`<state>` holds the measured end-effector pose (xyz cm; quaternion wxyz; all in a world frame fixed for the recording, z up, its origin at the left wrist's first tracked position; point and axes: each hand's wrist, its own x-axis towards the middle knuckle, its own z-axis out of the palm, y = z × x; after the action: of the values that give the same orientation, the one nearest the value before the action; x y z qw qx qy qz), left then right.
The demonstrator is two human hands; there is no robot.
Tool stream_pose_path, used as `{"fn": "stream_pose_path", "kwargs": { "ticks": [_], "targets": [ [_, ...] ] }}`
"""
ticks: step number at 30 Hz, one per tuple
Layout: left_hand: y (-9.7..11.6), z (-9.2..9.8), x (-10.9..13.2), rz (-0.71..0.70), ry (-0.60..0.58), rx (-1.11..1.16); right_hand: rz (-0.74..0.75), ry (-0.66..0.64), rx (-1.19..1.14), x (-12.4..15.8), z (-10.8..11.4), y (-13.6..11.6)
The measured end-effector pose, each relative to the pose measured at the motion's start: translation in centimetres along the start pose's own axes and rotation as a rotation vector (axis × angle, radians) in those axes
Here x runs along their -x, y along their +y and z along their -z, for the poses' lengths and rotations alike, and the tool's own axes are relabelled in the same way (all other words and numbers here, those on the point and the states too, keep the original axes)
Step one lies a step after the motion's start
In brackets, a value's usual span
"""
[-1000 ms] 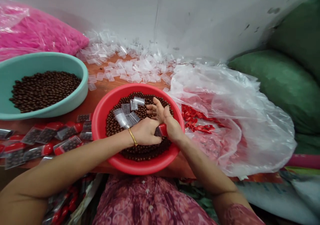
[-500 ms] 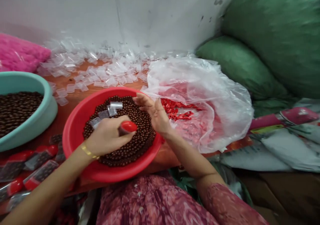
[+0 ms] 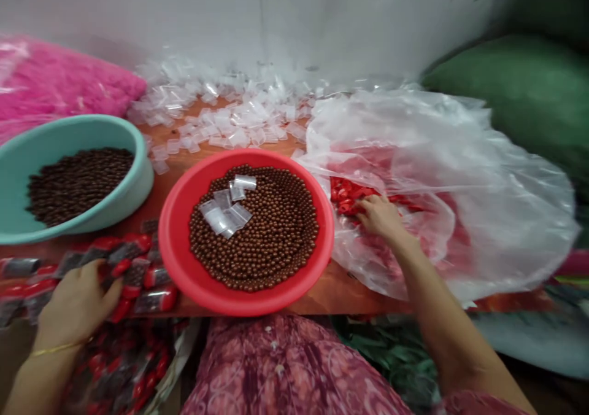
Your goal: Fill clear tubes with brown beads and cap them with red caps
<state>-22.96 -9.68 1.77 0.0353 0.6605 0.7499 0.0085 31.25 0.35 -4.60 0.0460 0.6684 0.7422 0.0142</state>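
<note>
A: In the head view, which hand is nearer to the small red pieces (image 3: 345, 195)?

B: The right hand (image 3: 380, 220). The pieces lie to the right of the red basin (image 3: 171, 243), on the mouth of the clear plastic bag (image 3: 497, 188), away from the front edge of the tabletop (image 3: 338, 295).

A: In which direction from the hand?

B: Just to the left, directly at its fingertips. The heap stretches roughly side to side, along the front edge; I cannot tell the long axis of any single piece there.

A: How is this hand posed?

B: Its back faces up, and its fingers bend down and point left. The forearm crosses the front edge from the lower right. The fingertips seem to touch the heap, but I cannot tell if they grasp one piece.

A: And the left hand (image 3: 76, 295)?

B: It is near the front edge, to the left of the basin, over the packs with red ends (image 3: 134, 275). The palm is down and the thumb is apart from the fingers. Blur covers the fingertips, so I cannot say whether it has released everything.
</note>
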Motion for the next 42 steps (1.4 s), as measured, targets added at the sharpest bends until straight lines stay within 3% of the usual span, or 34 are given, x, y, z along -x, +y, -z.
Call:
{"fn": "stream_pose_path", "kwargs": {
  "ticks": [3, 6, 7, 9, 12, 15, 17, 19, 23, 27, 33, 38, 42],
  "targets": [
    [2.1, 2.1, 0.5, -0.093, 0.204, -0.118, -0.069, 0.122, -0.053, 0.0, 0.0, 0.1],
    [6.8, 3.9, -0.7, -0.391, 0.374, -0.062, -0.192, 0.318, -0.439, 0.4, 1.1, -1.2],
    [8.7, 4.2, -1.6, -0.528, 0.352, -0.046, -0.208, 0.392, -0.635, 0.6, 1.8, -2.3],
    [12.3, 4.0, -3.6, -0.782, 0.199, -0.066, -0.147, 0.534, -1.056, 1.2, 3.5, -5.4],
    [16.4, 2.2, -7.1, -0.906, -0.037, -0.213, 0.082, 0.543, -1.47, 2.1, 6.1, -10.9],
    [18.5, 0.4, -9.4, -0.861, -0.171, -0.295, 0.261, 0.439, -1.585, 2.7, 7.3, -14.7],
    [19.3, -0.1, -9.8, -0.795, -0.241, -0.309, 0.308, 0.35, -1.631, 2.6, 7.3, -15.6],
    [20.0, 0.0, -9.6, -0.671, -0.333, -0.241, 0.275, 0.285, -1.716, 2.4, 7.1, -15.5],
    [21.7, -0.1, -9.9, -0.288, -0.56, 0.085, 0.17, 0.238, -1.901, 2.0, 6.7, -14.8],
    [23.4, -1.6, -11.8, -0.083, -0.679, 0.262, 0.171, 0.221, -1.952, 2.0, 6.6, -14.8],
    [24.7, -4.3, -12.6, 0.041, -0.573, 0.711, 0.175, 0.196, -1.94, 2.0, 6.6, -15.0],
    [24.0, -4.3, -11.9, -0.021, -0.459, 1.07, 0.129, 0.184, -1.916, 1.9, 6.8, -15.1],
    [22.7, -3.5, -11.5, -0.175, -0.426, 1.45, 0.097, 0.197, -1.902, 1.7, 6.6, -15.1]
  ]
}}
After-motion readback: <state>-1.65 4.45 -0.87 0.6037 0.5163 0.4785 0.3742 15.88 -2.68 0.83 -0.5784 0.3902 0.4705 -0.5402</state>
